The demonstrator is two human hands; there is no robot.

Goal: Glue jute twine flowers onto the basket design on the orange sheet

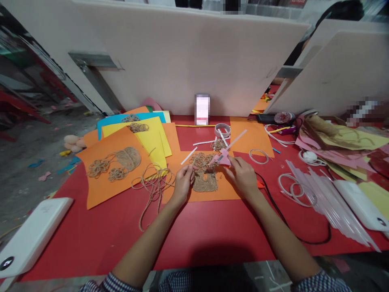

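Left fingers [189, 172] border the coiled twine [202, 161]; right fingers [238, 164] hold a glue gun [224, 157].

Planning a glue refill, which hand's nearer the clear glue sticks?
Right. Your right hand, on the glue gun, sits left of the sticks; your left hand is farther left.
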